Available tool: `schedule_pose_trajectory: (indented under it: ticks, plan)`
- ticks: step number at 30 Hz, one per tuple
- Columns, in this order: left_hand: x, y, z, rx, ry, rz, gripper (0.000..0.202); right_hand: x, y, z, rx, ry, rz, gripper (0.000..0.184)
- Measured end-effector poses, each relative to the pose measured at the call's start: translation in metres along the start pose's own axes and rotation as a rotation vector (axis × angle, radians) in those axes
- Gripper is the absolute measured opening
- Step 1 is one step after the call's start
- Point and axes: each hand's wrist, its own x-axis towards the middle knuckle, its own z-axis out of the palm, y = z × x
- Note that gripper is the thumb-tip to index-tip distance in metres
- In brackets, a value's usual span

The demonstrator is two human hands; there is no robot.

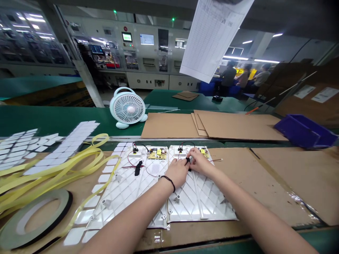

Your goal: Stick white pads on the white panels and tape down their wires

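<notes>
Two white ribbed plastic panels lie side by side, the left panel [120, 197] and the right panel [185, 208]. Over the right one, my left hand [178, 171] and my right hand [199, 161] meet with bent fingers around a small piece of black tape [188, 160]. Both hands are closed at it, and the fingers partly hide it. Red wires [215, 160] run out to the right of my right hand. On the left panel, another black tape piece [138, 168] lies across thin wires near a yellowish circuit board [156, 154].
A tape roll [59, 208], tangled yellow liner strips [87, 158] and sheets of white labels [69, 144] lie left. Behind stand a light-blue fan [128, 107], cardboard sheets [235, 125] and a purple bin [304, 130]. Paper sheets [212, 38] hang overhead; people [245, 76] are far off.
</notes>
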Motion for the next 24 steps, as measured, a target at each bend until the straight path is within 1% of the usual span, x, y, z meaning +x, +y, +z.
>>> schedule_pose_trajectory:
  ticks: [3,7,8,10,11,12,13,14,15,17,18,19,21,24]
  plan:
    - [0.001,0.000,-0.002,0.015,-0.016,-0.001,0.035,-0.002,-0.003,0.001,-0.094,0.022,-0.008,0.033]
    - [0.000,0.004,-0.006,0.027,-0.005,-0.003,0.035,-0.013,-0.012,0.000,-0.271,0.072,-0.008,0.037]
    - [0.000,0.005,-0.007,0.030,-0.001,-0.008,0.035,-0.017,-0.014,-0.001,-0.315,0.069,0.003,0.042]
    - [-0.002,0.007,-0.006,0.035,0.005,-0.016,0.035,-0.023,-0.019,-0.007,-0.368,0.079,0.028,0.067]
    - [-0.002,0.007,-0.006,0.037,0.007,-0.017,0.036,-0.026,-0.020,-0.012,-0.372,0.102,0.035,0.080]
    - [-0.002,0.008,-0.006,0.037,0.009,-0.016,0.036,-0.028,-0.022,-0.017,-0.365,0.129,0.039,0.089]
    - [-0.002,0.008,-0.005,0.038,0.010,-0.015,0.037,-0.030,-0.024,-0.022,-0.360,0.143,0.040,0.092]
    - [-0.002,0.008,-0.005,0.036,0.010,-0.013,0.038,-0.032,-0.026,-0.026,-0.368,0.135,0.038,0.086]
    - [-0.003,0.008,-0.005,0.035,0.011,-0.012,0.038,-0.034,-0.028,-0.029,-0.395,0.100,0.032,0.074]
    - [-0.003,0.008,-0.004,0.036,0.021,-0.014,0.038,-0.038,-0.034,-0.028,-0.493,-0.018,0.024,0.049]
    - [-0.004,0.008,-0.004,0.042,0.034,-0.016,0.037,-0.041,-0.038,-0.024,-0.546,-0.076,0.026,0.042]
    - [-0.004,0.009,-0.003,0.051,0.053,-0.020,0.036,-0.043,-0.041,-0.019,-0.587,-0.123,0.034,0.040]
    - [-0.005,0.010,-0.002,0.069,0.090,-0.031,0.035,-0.046,-0.047,-0.007,-0.626,-0.185,0.069,0.046]
    - [-0.007,0.012,-0.003,0.067,0.102,-0.035,0.036,-0.047,-0.052,0.006,-0.657,-0.214,0.119,0.049]
